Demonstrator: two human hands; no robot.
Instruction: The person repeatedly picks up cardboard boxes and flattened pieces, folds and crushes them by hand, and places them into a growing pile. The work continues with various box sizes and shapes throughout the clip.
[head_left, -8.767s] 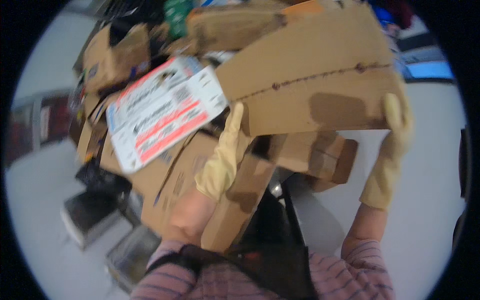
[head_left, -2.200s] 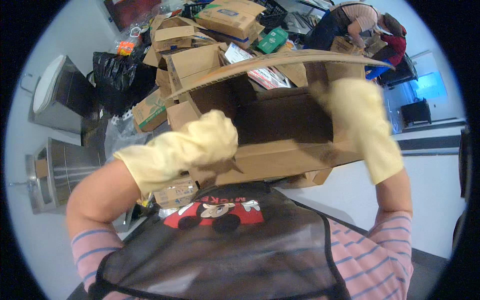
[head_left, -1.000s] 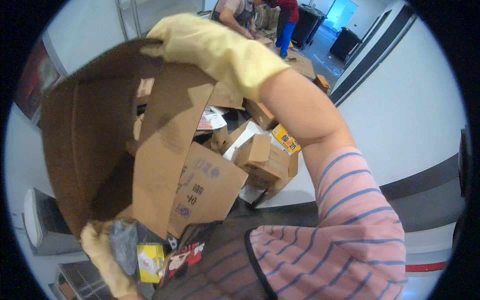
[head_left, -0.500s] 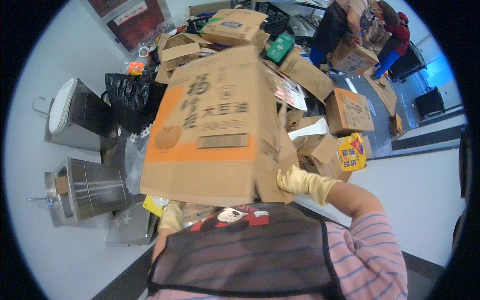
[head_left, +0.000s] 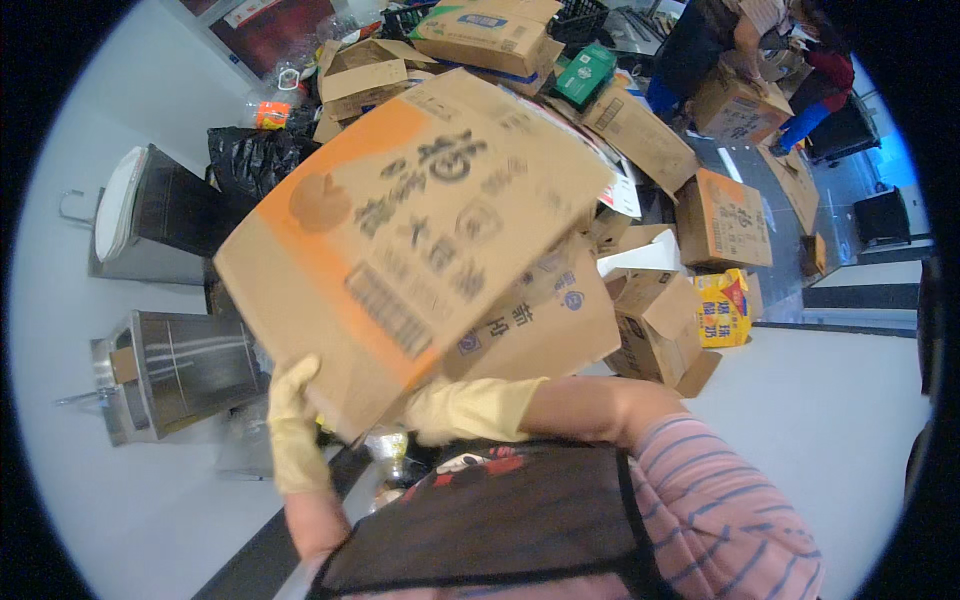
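A large brown cardboard box point(head_left: 400, 230) with an orange band and dark printing hangs tilted in front of me, its broad printed face up. My left hand point(head_left: 295, 420), in a pale yellow rubber glove, grips its near left edge, thumb on top. My right hand point(head_left: 475, 408), gloved alike, is at the near bottom edge; its fingertips are blurred and partly hidden by the cardboard. Below the right side of the box shows another brown cardboard panel point(head_left: 550, 315) with blue marks; I cannot tell whether the two are joined.
Beyond lies a heap of cardboard boxes point(head_left: 485, 35) with a green box point(head_left: 585, 75). On the right are an open carton point(head_left: 655, 320), a yellow package point(head_left: 722, 308) and an orange-brown box point(head_left: 725, 220). Steel fixtures point(head_left: 190, 375) line the left wall. Co-workers handle a box point(head_left: 740, 105).
The box has turned clockwise and tipped, its upper end swinging right. My left hand has come up onto its edge; my right hand has moved left along the near side.
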